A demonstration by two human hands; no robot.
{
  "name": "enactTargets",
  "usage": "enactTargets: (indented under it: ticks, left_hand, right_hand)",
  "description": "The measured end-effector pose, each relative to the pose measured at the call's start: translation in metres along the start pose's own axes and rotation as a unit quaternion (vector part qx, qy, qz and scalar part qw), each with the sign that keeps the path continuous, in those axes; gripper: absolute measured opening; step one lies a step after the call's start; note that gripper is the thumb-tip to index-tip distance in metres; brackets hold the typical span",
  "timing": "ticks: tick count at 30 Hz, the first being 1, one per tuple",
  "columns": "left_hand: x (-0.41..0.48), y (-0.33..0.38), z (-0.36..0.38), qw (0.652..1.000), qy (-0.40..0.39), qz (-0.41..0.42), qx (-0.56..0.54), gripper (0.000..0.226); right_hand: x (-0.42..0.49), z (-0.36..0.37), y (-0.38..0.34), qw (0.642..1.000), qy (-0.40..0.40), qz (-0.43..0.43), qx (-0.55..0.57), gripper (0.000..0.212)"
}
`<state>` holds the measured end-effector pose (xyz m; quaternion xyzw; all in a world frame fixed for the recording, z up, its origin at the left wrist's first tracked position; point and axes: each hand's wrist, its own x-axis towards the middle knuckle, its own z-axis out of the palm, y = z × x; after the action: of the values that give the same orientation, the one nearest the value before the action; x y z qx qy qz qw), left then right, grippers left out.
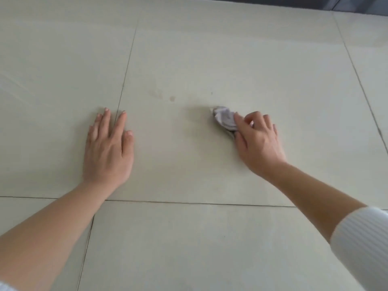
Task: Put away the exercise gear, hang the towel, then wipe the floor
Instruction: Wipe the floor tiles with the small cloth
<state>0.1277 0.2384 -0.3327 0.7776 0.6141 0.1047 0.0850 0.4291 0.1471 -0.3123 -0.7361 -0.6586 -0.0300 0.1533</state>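
A pale tiled floor (189,59) fills the view. My right hand (257,141) grips a small crumpled grey-white cloth (224,118) and holds it down on the tile, with the cloth sticking out to the hand's upper left. My left hand (108,148) lies flat on the floor with fingers straight, palm down, across a grout line. A faint brownish stain (172,98) marks the tile between the two hands, a little farther from me than the cloth.
Dark grout lines (126,76) divide the large tiles. A dark grey strip (357,4), perhaps furniture or a wall base, runs along the far top right edge.
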Motion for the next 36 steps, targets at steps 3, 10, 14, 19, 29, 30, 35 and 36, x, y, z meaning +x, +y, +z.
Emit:
enactTargets:
  ticks: [3,10,14,19,29,30,35,36]
  left_hand:
    - [0.001,-0.001,0.000,1.000,0.005,-0.003,-0.004,0.056]
    - [0.000,0.003,-0.004,1.000,0.006,-0.019,-0.011,0.056]
    - [-0.001,0.003,-0.004,1.000,0.003,-0.022,-0.011,0.055]
    - [-0.001,0.004,-0.006,0.999,-0.013,-0.035,-0.012,0.055]
    - [0.000,0.005,-0.007,0.999,-0.025,-0.039,-0.006,0.055]
    - [0.000,0.005,-0.008,0.999,-0.027,-0.040,-0.005,0.055]
    - [0.001,0.004,-0.009,0.998,-0.041,-0.041,-0.004,0.057]
    - [0.001,0.004,-0.010,0.998,-0.044,-0.039,-0.002,0.057]
  right_hand:
    - [0.043,-0.001,0.037,0.986,-0.001,0.163,-0.039,0.037]
    - [0.081,0.026,-0.043,0.999,-0.018,0.022,0.018,0.040]
    - [0.039,0.019,-0.099,0.967,-0.094,-0.211,0.106,0.034]
    - [0.069,0.020,-0.046,0.971,-0.091,-0.205,0.087,0.038]
    - [0.188,0.041,-0.037,0.974,-0.055,0.219,-0.025,0.045]
    - [0.183,0.045,-0.053,0.989,-0.058,0.137,-0.006,0.046]
    - [0.098,0.028,-0.090,0.954,-0.144,-0.246,0.092,0.044]
    - [0.086,0.023,-0.084,0.931,-0.174,-0.305,0.095,0.045]
